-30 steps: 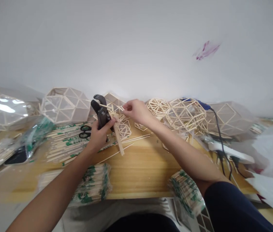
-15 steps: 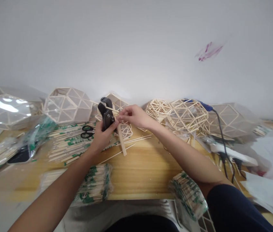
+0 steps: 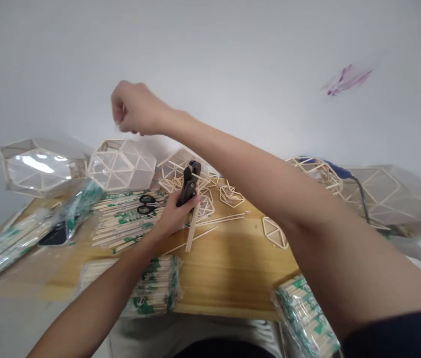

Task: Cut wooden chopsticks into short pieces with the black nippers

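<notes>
My left hand point(image 3: 175, 215) is closed round a black hand cutter point(image 3: 188, 186) whose head points up. Several thin wooden sticks point(image 3: 193, 231) hang down from the same hand toward the table. My right hand point(image 3: 135, 108) is raised in front of the wall, above a faceted stick frame point(image 3: 123, 166) with pale panels. Its fingers are curled in; whether anything small is in them I cannot make out. Small stick frames point(image 3: 231, 195) lie to the right of the cutter. Black scissors point(image 3: 146, 204) rest on wrapped sticks point(image 3: 121, 221) left of my left hand.
Another panelled frame point(image 3: 39, 166) stands at the far left, by the wall. Packs of sticks point(image 3: 160, 286) lie along the front edge, one point(image 3: 307, 313) at its right. A dark phone point(image 3: 54, 234) is on the left, a blue corded tool point(image 3: 339, 170) on the right.
My right hand has left the sticks beside my left hand and swung up and left before the wall. My left hand still holds the cutter and sticks. The view has shifted slightly left.
</notes>
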Available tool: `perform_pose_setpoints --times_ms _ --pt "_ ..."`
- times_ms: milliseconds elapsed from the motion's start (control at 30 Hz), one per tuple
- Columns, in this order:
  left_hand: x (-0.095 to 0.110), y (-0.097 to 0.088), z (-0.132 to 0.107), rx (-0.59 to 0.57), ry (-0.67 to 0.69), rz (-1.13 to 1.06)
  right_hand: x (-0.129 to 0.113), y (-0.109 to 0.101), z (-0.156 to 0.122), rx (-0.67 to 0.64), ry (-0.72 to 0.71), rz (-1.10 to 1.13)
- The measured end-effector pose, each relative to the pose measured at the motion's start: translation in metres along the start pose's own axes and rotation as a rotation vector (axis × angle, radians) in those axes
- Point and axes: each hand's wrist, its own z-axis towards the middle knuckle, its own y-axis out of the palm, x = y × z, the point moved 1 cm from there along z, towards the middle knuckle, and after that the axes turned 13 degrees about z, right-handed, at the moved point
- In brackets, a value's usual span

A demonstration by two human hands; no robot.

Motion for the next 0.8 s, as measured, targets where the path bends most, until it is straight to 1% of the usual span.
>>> perform_pose_setpoints --times_ms 33,67,133,167,233,267,333,367,433,500,567,633,700,733,800 --pt "-0.001 0.000 0.000 -0.002 -0.002 0.004 0.005 0.013 0.012 -0.086 -0.006 -0.101" --pt "-0.001 0.000 0.001 -0.001 -0.001 0.007 0.011 0.025 0.022 -0.141 -0.005 -0.183" --pt "-0.002 0.000 0.001 -0.003 0.008 0.019 0.022 0.041 0.036 -0.122 0.030 -0.273" --pt "-0.003 0.000 0.001 -0.003 0.010 0.022 0.026 0.045 0.040 -0.100 0.034 -0.297" --pt "-0.003 0.000 0.001 -0.003 0.010 0.021 0.027 0.043 0.042 -0.063 0.004 -0.330" --pt "-0.003 0.000 0.001 -0.005 0.006 0.022 0.024 0.038 0.040 -0.050 -0.031 -0.338" --pt "-0.002 -0.001 0.000 0.001 -0.008 0.040 0.012 0.020 0.028 -0.041 -0.101 -0.331" --pt "-0.001 -0.001 0.000 0.012 -0.014 0.055 0.003 0.009 0.018 -0.024 -0.122 -0.307" --pt "-0.001 -0.001 0.000 0.049 -0.028 0.085 -0.015 -0.015 -0.011 0.014 -0.120 -0.244" --pt "0.000 -0.002 0.001 0.085 -0.039 0.096 -0.029 -0.035 -0.049 0.072 -0.113 -0.195" --pt "-0.001 -0.003 0.002 0.116 -0.047 0.084 -0.032 -0.049 -0.093 0.170 -0.106 -0.169" --pt "-0.001 -0.004 0.004 0.139 -0.047 0.060 -0.021 -0.056 -0.139 0.263 -0.049 -0.177" --pt "-0.002 -0.005 0.005 0.158 -0.043 0.050 0.001 -0.057 -0.182 0.288 0.085 -0.264" --pt "-0.002 -0.005 0.005 0.162 -0.041 0.051 0.015 -0.056 -0.202 0.268 0.171 -0.320" --pt "-0.002 -0.005 0.005 0.165 -0.042 0.061 0.044 -0.054 -0.237 0.180 0.368 -0.452"
